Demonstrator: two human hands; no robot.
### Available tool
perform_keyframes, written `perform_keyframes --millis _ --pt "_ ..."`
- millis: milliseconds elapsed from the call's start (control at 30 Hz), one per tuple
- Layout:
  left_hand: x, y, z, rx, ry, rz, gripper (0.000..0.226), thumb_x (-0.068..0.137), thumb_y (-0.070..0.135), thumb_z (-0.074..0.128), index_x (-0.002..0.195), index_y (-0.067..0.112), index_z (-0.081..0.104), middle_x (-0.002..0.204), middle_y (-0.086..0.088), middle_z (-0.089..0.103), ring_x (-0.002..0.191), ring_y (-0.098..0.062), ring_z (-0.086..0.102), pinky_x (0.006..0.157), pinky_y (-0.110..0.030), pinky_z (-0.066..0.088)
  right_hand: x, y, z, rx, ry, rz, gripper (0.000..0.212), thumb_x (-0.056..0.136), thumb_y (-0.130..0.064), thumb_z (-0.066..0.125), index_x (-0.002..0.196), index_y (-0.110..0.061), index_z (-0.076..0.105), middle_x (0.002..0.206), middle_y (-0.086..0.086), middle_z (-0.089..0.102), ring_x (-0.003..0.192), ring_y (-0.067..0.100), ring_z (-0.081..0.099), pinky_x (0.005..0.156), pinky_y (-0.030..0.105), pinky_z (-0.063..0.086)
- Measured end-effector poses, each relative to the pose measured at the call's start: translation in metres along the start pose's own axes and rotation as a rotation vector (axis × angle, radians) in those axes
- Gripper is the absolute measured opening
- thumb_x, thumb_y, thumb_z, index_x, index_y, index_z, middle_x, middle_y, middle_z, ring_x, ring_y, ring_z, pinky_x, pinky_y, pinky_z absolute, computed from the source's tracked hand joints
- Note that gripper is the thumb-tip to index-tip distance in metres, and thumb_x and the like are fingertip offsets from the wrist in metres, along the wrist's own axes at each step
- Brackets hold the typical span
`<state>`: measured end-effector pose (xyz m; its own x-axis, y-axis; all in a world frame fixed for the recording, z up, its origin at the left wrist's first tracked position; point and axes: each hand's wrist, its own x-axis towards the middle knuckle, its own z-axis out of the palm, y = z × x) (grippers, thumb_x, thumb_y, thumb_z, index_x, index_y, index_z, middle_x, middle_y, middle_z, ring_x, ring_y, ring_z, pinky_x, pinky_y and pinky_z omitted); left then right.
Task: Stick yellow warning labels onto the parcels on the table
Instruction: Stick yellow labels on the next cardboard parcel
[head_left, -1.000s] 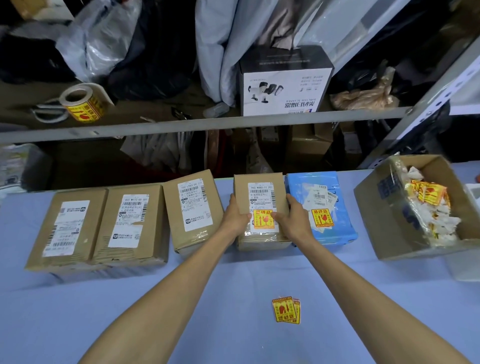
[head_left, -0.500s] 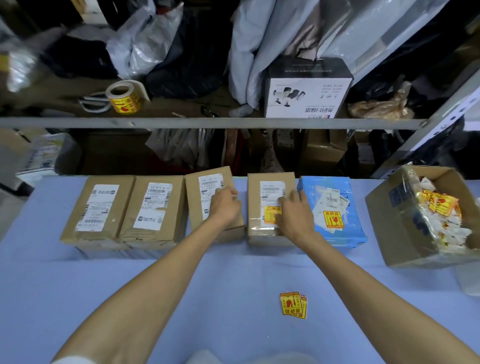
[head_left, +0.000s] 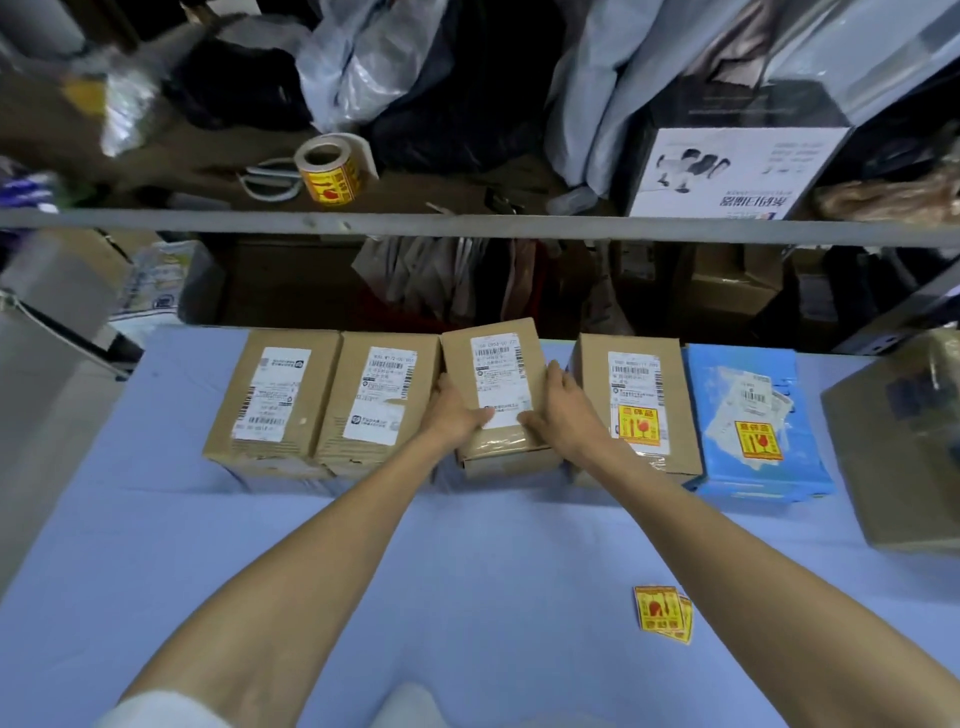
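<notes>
We hold the small brown cardboard parcel (head_left: 493, 395) at the middle of the row on the pale blue worktop (head_left: 311, 571). Our left hand (head_left: 454, 415) takes its 9 o'clock side and our right hand (head_left: 563, 415) its 3 o'clock side. Each grip is clamped on the cardboard, thumbs lying over the near end of the white shipping slip (head_left: 500, 376).

The parcel sits a little askew to its neighbours and carries no yellow sticker yet, so we judge this step to be squaring it up for labelling. We should set it down flat and steady it with the left hand alone. That frees the right hand for the loose yellow warning labels (head_left: 662, 613), which lie well apart from the parcel at its 5 o'clock.

The taller brown carton (head_left: 634, 457) at 3 o'clock and the blue plastic mailer (head_left: 748, 483) beyond it show the pattern: the sticker sits at the near end of the slip, clear of the barcodes. We should match that and press from the centre outward, since the glossy tape near the edge may hold the sticker poorly. The two large brown boxes (head_left: 322, 447) at 9 o'clock are also unlabelled.
</notes>
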<state>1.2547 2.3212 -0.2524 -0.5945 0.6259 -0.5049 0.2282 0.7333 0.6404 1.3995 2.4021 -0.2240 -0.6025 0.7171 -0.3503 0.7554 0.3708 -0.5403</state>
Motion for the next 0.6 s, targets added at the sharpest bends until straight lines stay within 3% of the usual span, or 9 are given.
perform_keyframes --millis 67,167,267,400,467,600 --pt "0.002 0.004 -0.002 -0.039 -0.047 -0.035 0.093 0.075 0.015 0.078 0.145 0.009 0.017 0.140 -0.010 0.048 0.128 -0.028 0.046 0.105 -0.045 0.042 0.007 -0.001 0.005 0.087 -0.028 0.075 0.100 0.087 -0.024 0.068 0.150 0.001 -0.005 0.151 0.023 0.028 0.135 0.036 0.036 0.109 0.037 0.031" --pt "0.006 0.006 -0.003 -0.103 -0.084 -0.100 0.105 0.076 0.010 0.076 0.149 0.018 0.001 0.143 -0.010 0.043 0.130 -0.029 0.043 0.104 -0.048 0.042 0.020 -0.002 0.000 0.127 -0.055 0.138 0.113 0.080 -0.021 0.076 0.150 0.000 -0.010 0.150 0.022 0.033 0.134 0.035 0.039 0.107 0.036 0.033" --pt "0.000 0.009 -0.006 -0.121 -0.093 -0.092 0.106 0.076 0.004 0.074 0.150 0.019 0.001 0.144 -0.007 0.043 0.131 -0.027 0.042 0.106 -0.045 0.041 0.022 -0.010 -0.005 0.100 -0.097 0.160 0.100 0.079 -0.017 0.076 0.148 0.001 0.006 0.142 0.021 0.044 0.128 0.034 0.046 0.101 0.037 0.039" --pt "-0.019 0.007 -0.015 -0.248 -0.138 -0.046 0.099 0.075 -0.012 0.069 0.151 0.021 0.015 0.140 -0.003 0.049 0.129 -0.022 0.045 0.101 -0.035 0.045 0.007 -0.016 0.000 0.143 -0.001 0.156 0.066 0.081 -0.011 0.073 0.130 0.000 0.031 0.128 0.018 0.055 0.116 0.033 0.055 0.091 0.040 0.048" --pt "-0.034 0.005 -0.021 -0.293 -0.131 -0.016 0.099 0.074 -0.013 0.069 0.151 0.022 0.018 0.140 -0.004 0.051 0.126 -0.020 0.048 0.103 -0.032 0.043 -0.007 -0.016 0.004 0.164 0.059 0.129 0.061 0.080 -0.012 0.073 0.125 -0.001 0.034 0.125 0.017 0.057 0.113 0.034 0.056 0.089 0.042 0.049" --pt "-0.071 0.004 -0.029 -0.286 -0.128 0.041 0.099 0.077 -0.011 0.068 0.153 0.022 0.013 0.140 0.000 0.048 0.126 -0.016 0.046 0.091 -0.018 0.037 -0.039 -0.015 0.010 0.211 0.144 0.093 0.064 0.077 -0.014 0.076 0.126 -0.005 0.036 0.126 0.013 0.057 0.115 0.032 0.056 0.091 0.042 0.049"
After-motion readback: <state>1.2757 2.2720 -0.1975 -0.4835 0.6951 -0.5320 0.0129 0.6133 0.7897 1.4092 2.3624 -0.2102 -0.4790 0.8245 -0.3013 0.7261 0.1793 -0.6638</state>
